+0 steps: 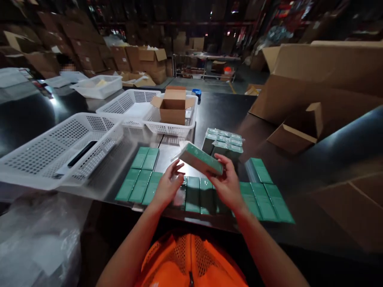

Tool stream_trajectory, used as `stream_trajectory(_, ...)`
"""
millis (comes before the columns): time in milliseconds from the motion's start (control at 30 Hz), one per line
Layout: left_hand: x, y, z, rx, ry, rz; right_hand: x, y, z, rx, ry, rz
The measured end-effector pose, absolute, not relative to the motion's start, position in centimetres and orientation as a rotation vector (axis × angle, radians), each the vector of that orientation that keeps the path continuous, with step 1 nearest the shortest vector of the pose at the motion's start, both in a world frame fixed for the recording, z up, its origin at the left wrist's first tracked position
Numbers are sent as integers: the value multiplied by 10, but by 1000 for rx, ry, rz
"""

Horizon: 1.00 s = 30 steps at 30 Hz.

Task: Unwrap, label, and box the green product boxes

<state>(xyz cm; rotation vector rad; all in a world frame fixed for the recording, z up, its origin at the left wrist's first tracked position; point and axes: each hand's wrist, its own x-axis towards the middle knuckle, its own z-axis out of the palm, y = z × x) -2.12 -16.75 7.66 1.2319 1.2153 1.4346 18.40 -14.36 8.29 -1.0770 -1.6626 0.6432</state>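
Note:
My right hand (227, 185) grips the right end of a green box (201, 156) in clear wrap, held tilted above the table. Loose film sticks out at the box's left end. Close to that end is my left hand (168, 185), its fingers apart and slightly curled, holding nothing that I can see. Below both hands runs a row of green wrapped boxes (193, 194) along the table's near edge, partly hidden by my hands. More green boxes (145, 158) lie at the left, and another box (259, 170) at the right. Beyond my right hand stand several wrapped boxes (224, 139) packed together.
White perforated baskets (98, 123) stand at the left; one holds an open brown carton (172, 109). A blue tape roll (196, 93) sits behind. Large cardboard boxes (323, 87) crowd the right. Plastic film (38, 239) hangs at lower left. A person (68, 69) is at far left.

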Motion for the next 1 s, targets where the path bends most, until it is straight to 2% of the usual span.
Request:
stream_trajectory(67,-5,-160,75,1209,1127,1535,186,-165,67,-1084,-1690,713)
stream_trajectory(167,12,-160,73,1292,1106,1411,196,-186,60,-1090,-1748,667)
stream_trajectory(300,22,-168,68,1518,1134,1226,216,-193,79,-1014,-1785,513)
stream_trajectory(500,18,-169,58,1848,1028,1453,229,-186,108,-835,-2046,238)
stream_trajectory(633,13,-170,61,1914,1039,1362,226,-181,116,-718,-2205,188)
stream_trajectory(800,14,-171,67,1890,1074,1316,219,-183,128,-824,-2278,10)
stream_trajectory(1000,11,-172,64,1945,986,1282,215,-179,141,-931,-2286,-29)
